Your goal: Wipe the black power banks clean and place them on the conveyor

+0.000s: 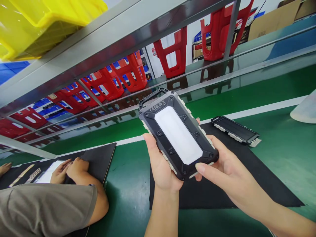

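A black rugged power bank [163, 128] with a white light panel, corner screws and a carrying loop is held up, tilted, in both hands. My left hand [161, 164] wraps its left side and underside, thumb along the edge. Around the lower right corner my right hand [224, 164] is closed, its thumb pressing near the bottom edge of the face. Pale strips show along the sides. Beyond my right hand, a second similar power bank [235, 130] lies on the black mat [256, 177], a pale piece jutting from its near end.
To the left, a co-worker's hands [70, 169] work over another black mat [107, 161] with a white sheet. Red plastic bins [172, 54] stand behind the green table [283, 154]. A metal rail [98, 42] crosses overhead, with a yellow bin [56, 36] above it.
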The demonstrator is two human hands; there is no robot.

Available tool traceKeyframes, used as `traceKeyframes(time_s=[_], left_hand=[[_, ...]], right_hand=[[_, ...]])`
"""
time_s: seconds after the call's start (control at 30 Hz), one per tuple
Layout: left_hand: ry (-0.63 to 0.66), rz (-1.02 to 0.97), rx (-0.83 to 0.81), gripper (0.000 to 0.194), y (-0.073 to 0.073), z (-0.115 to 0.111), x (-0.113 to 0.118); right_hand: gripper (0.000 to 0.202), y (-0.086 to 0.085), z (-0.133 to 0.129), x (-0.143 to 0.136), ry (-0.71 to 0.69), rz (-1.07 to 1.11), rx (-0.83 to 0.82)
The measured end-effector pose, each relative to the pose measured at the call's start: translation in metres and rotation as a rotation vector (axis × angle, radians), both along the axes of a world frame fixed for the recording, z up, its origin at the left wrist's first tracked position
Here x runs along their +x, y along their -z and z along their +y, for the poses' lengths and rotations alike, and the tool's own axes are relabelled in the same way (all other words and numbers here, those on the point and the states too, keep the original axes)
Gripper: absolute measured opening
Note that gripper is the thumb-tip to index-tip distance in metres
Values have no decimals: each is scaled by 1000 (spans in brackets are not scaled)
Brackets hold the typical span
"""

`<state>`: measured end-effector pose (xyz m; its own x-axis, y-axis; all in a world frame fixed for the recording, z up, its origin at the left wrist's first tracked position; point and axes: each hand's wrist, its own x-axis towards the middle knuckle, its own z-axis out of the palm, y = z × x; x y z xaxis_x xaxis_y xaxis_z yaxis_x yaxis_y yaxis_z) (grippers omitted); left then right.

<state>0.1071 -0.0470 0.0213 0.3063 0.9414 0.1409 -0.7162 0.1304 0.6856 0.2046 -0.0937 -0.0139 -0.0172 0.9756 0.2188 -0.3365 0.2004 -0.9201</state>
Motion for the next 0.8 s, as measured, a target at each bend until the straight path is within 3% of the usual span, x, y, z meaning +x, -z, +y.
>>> traceKeyframes(time_s=[0.17, 0.4, 0.63, 0.7, 0.8], left_hand=[[102, -18, 3, 69, 3, 2, -4], [356, -22, 4, 87, 6, 4, -10], [314, 0, -18, 86, 4, 3, -10], [213, -16, -16, 78, 3, 3, -9], [42, -11, -46, 69, 6, 3, -5]], right_hand=[[15, 7, 2, 5, -63, 2, -4], [30, 14, 5, 10, -87, 42, -67], [28, 16, 9, 10, -71, 20, -48], [26, 15, 10, 9, -22, -62, -33], [35, 12, 11, 9, 161, -211, 45]])
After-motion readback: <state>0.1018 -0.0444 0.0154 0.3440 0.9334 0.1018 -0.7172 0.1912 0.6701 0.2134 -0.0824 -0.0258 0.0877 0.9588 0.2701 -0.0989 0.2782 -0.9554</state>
